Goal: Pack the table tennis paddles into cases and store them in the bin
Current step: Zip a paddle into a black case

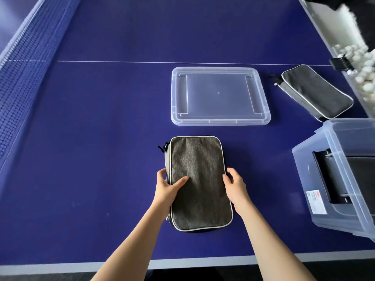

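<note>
The grey case (199,183) lies flat on the blue bench (101,138) (near the front edge). The left hand (166,185) and right hand (234,184) hold its two sides. The clear bin (316,179) sits well right.

Unreadable label (316,201) on bin (316,159)

Bench (101,138): blue playing surface, white centre line, white edge at 6 o'clock.
Net (22,63): dark mesh with a white top band, running along the 9 to 11 o'clock side.
Ball trough (363,63): off the bench edge at 2 o'clock, filled with white balls.
</note>
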The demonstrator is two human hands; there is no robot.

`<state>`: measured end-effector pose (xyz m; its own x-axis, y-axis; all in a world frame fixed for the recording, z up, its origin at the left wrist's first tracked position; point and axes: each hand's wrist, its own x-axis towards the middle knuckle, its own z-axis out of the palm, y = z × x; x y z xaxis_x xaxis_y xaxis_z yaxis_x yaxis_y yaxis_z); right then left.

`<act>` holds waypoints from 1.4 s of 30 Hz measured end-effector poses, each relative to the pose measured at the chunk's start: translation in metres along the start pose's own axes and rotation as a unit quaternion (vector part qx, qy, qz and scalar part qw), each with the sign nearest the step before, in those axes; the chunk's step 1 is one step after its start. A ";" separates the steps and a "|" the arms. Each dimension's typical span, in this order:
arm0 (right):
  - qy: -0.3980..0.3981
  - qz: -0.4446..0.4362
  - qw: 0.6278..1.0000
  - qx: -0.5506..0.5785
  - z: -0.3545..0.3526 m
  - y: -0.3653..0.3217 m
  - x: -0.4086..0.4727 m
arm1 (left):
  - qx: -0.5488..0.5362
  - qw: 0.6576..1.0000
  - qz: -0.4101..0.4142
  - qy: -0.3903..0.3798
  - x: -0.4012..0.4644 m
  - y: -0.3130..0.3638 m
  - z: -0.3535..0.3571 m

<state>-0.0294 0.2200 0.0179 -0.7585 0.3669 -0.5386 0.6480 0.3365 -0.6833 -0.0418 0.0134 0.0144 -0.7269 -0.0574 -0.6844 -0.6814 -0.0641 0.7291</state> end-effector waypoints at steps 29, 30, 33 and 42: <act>0.289 -0.319 0.901 -0.054 0.028 -0.018 -0.137 | -0.239 0.957 0.014 0.166 -0.016 0.052 0.013; 0.267 -0.328 0.904 -0.063 0.039 -0.020 -0.143 | -0.252 0.950 0.018 0.183 -0.017 0.056 0.016; 0.242 -0.326 0.908 -0.101 0.064 -0.033 -0.150 | -0.286 0.936 0.016 0.207 -0.020 0.068 0.021; 0.314 -0.295 0.886 -0.174 0.078 -0.054 -0.143 | -0.316 0.919 0.028 0.236 -0.028 0.085 0.021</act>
<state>0.0392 0.0812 0.0932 -0.8546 0.4123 0.3157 0.2176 0.8364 -0.5031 -0.0812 0.0306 0.0952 -0.5391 -0.4938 -0.6823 -0.3506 -0.6050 0.7149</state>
